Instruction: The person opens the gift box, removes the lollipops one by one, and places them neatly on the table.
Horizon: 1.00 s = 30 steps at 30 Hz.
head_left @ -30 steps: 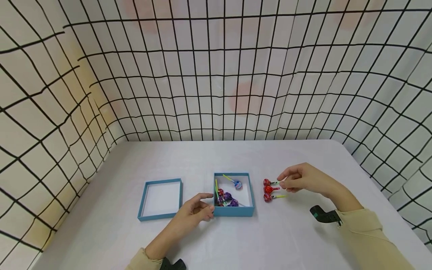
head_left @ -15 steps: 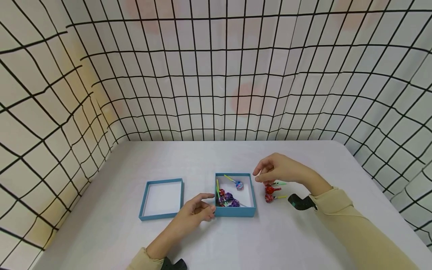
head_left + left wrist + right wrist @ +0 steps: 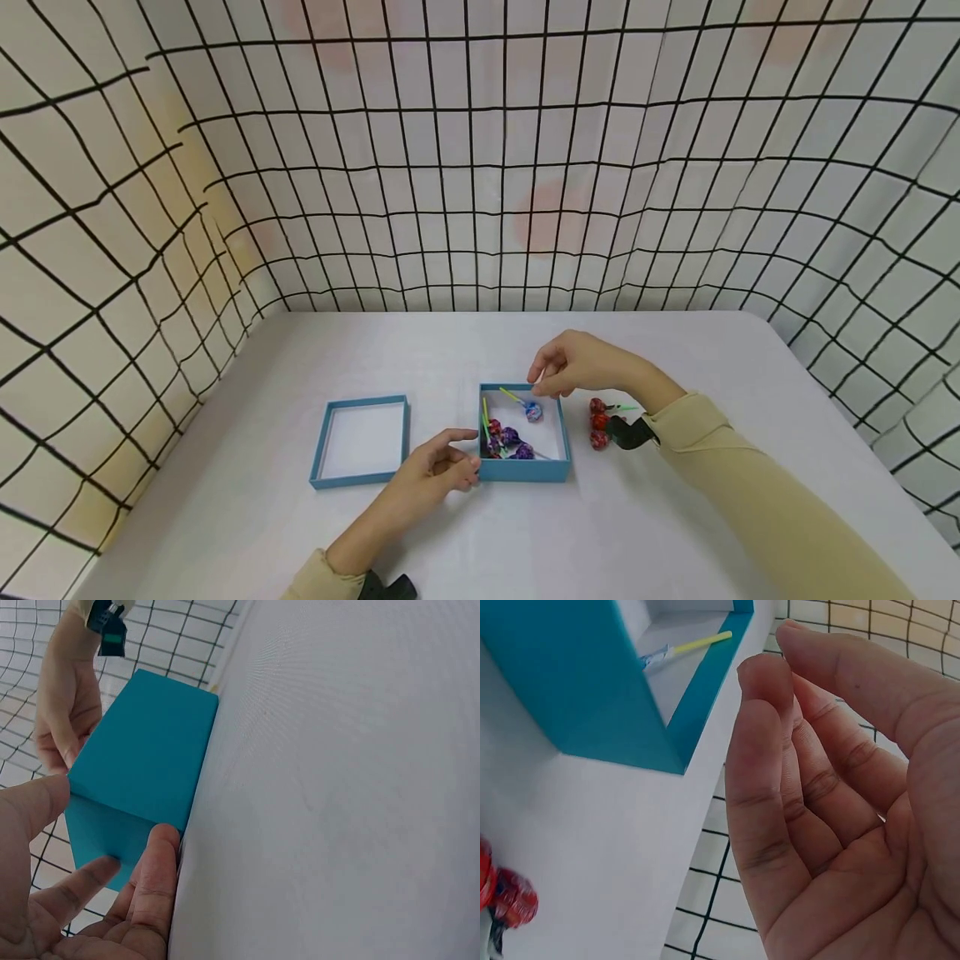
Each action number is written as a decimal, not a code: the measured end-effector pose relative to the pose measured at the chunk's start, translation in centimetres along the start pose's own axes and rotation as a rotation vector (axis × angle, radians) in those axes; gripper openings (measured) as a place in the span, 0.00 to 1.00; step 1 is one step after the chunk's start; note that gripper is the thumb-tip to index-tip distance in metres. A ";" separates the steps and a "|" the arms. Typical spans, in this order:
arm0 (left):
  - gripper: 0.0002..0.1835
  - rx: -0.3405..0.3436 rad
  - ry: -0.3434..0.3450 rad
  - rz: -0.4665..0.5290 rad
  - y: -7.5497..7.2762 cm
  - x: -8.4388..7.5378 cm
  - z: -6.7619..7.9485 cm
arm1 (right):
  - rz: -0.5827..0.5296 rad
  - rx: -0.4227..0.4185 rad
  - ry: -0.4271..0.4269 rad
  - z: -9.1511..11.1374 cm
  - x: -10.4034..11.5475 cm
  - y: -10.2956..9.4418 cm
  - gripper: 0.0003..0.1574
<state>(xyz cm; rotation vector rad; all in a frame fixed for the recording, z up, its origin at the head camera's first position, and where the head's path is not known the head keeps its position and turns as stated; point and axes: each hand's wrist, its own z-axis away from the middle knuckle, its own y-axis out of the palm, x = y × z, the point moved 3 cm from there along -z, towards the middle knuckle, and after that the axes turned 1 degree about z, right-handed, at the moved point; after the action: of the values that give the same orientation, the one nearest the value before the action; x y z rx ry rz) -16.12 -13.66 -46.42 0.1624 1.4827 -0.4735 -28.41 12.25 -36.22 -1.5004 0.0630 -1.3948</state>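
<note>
My left hand [image 3: 429,472] rests its fingertips against the left wall of an open blue box [image 3: 523,472]. In the left wrist view, fingers [image 3: 156,881] touch the box's end wall, without wrapping round it. Over the box's back right corner hovers my right hand [image 3: 588,365]. Its fingers are bent loosely, and the right wrist view shows nothing between them. Inside the box, a blue lollipop [image 3: 533,411] with a yellow stick lies towards the back. Several purple and red lollipops [image 3: 522,451] bunch at the front left.
Right of the box, red-wrapped lollipops [image 3: 598,439] lie in a column on the white table [image 3: 660,533], partly covered by my right wrist's black strap. A shallow blue-rimmed lid [image 3: 352,481] lies left of the box. Black netting [image 3: 465,167] encloses the table's back and sides.
My right hand has moved left, from beside the red lollipops to over the box's back right corner. The left hand keeps its place at the box, whose contents look the same.
</note>
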 end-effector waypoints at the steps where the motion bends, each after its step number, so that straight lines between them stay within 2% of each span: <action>1: 0.28 0.000 0.002 0.003 0.0 0.0 0.0 | 0.007 0.005 -0.003 -0.4 0.1 0.1 0.11; 11: 0.28 -0.006 0.007 -0.003 -0.4 0.2 0.3 | 0.049 0.007 -0.046 -3.0 1.4 1.5 0.07; 19: 0.27 0.008 0.014 -0.001 -0.4 0.2 0.0 | 0.074 -0.005 -0.031 -3.8 1.9 2.0 0.06; 30: 0.27 0.006 0.002 -0.027 -0.4 0.3 -0.2 | 0.154 -0.028 -0.065 -4.8 1.8 2.4 0.05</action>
<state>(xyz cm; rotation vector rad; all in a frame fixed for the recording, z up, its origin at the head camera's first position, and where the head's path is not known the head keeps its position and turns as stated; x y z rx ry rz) -16.44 -13.96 -46.64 0.1474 1.4869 -0.5000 -30.03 7.03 -37.61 -1.5299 0.1549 -1.2268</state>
